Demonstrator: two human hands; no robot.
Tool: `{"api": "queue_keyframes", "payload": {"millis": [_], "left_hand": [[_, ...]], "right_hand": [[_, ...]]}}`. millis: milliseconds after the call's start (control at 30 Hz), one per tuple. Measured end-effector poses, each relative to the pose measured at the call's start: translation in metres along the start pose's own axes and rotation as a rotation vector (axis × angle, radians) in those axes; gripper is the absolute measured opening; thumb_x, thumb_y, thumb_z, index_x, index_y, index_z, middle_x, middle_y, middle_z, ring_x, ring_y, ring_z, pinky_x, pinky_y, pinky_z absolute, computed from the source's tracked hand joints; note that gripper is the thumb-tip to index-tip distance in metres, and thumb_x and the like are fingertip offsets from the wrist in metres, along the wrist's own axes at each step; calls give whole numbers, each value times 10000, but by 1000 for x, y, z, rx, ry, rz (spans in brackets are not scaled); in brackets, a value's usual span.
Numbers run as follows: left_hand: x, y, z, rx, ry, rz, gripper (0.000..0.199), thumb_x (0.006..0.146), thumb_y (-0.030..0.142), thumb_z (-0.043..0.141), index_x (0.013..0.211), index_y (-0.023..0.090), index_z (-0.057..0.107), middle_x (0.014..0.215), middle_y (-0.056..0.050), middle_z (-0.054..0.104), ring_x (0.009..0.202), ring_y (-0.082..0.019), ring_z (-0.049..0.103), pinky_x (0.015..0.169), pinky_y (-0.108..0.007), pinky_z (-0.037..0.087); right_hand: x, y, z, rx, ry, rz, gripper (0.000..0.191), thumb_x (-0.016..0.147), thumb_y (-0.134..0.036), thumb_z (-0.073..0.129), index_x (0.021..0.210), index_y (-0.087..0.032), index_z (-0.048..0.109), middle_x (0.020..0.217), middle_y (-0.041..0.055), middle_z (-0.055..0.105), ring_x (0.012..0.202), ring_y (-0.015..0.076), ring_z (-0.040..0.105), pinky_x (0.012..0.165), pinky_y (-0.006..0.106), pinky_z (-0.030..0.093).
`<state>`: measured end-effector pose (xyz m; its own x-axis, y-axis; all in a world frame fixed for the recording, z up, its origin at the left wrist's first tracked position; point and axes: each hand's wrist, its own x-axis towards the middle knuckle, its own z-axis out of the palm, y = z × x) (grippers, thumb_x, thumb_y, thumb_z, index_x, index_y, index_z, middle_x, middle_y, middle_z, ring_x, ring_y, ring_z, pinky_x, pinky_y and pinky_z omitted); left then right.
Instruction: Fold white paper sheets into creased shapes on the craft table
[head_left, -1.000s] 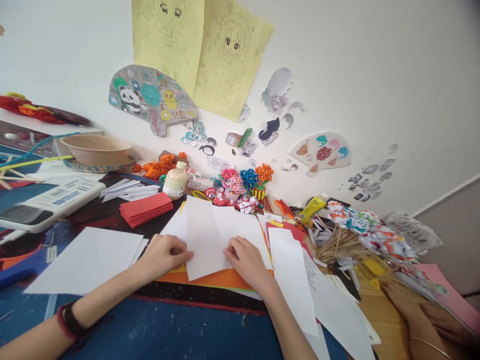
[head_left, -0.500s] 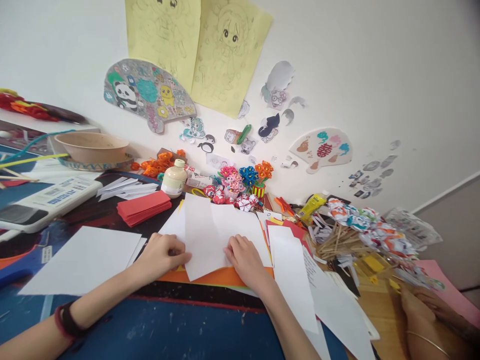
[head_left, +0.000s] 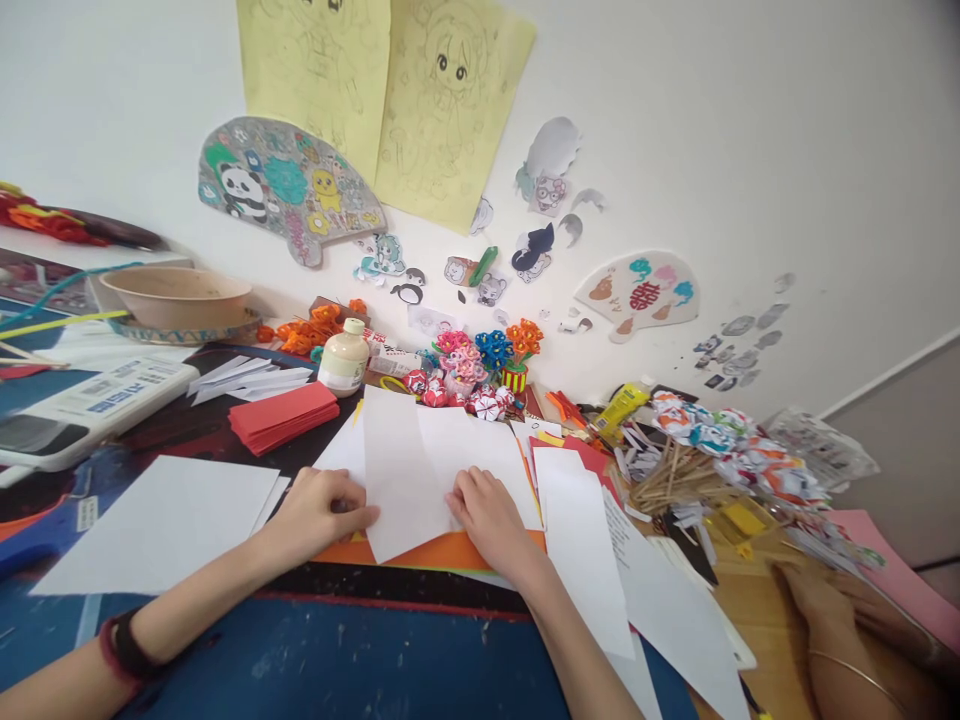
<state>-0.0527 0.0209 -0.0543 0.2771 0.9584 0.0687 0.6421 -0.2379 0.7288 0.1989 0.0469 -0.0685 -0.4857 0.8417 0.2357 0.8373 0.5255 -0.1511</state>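
Note:
A small white sheet of paper (head_left: 401, 490) is held upright-looking in front of me, with a greyer, slanted strip along its left part. My left hand (head_left: 319, 508) pinches its lower left edge between thumb and fingers. On the opposite side, my right hand (head_left: 491, 520) has its fingers closed on the right edge; the thumb is mostly hidden. Beneath lies a larger white sheet (head_left: 487, 450) on top of an orange sheet (head_left: 450, 553).
Left are white sheets (head_left: 157, 525), a red paper stack (head_left: 285, 415), a glue bottle (head_left: 345, 360) and a bowl (head_left: 180, 293). Paper flowers (head_left: 457, 360) stand behind. White sheets (head_left: 581, 540) and sticks (head_left: 667, 480) lie right, near another person's arm (head_left: 847, 640).
The view has shifted slightly, so the scene sits a little further left. Both my hands keep the same hold on the paper. The other person's hand has moved a little.

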Motion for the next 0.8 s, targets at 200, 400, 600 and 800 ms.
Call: {"api": "queue_keyframes", "payload": {"millis": [200, 400, 600, 800], "left_hand": [[2, -7, 4, 59, 23, -4, 446, 798, 463, 525, 456, 178, 544, 519, 26, 572, 533, -109, 473, 591, -228, 317], [4, -11, 6, 170, 39, 25, 453, 776, 503, 542, 474, 169, 494, 546, 35, 522, 523, -96, 414, 572, -236, 270], [3, -9, 4, 83, 1, -2, 408, 758, 436, 562, 448, 173, 522, 533, 33, 558, 557, -107, 482, 601, -220, 310], [4, -9, 5, 51, -3, 3, 394, 738, 412, 572, 416, 184, 552, 480, 34, 578, 566, -115, 515, 609, -215, 329]], "right_hand": [[-3, 8, -13, 305, -95, 34, 72, 896, -221, 524, 826, -210, 508, 866, -8, 514, 801, 151, 488, 723, 262, 380], [-2, 18, -19, 501, -196, 56, 62, 803, -217, 649, 816, -218, 587, 842, -18, 465, 815, 142, 485, 725, 241, 389], [-2, 19, -17, 539, -216, 77, 64, 790, -197, 651, 808, -218, 594, 842, -15, 449, 810, 145, 475, 720, 242, 381], [-1, 22, -17, 553, -234, 64, 61, 795, -225, 651, 818, -216, 596, 846, -11, 447, 814, 148, 467, 726, 250, 376]]}}
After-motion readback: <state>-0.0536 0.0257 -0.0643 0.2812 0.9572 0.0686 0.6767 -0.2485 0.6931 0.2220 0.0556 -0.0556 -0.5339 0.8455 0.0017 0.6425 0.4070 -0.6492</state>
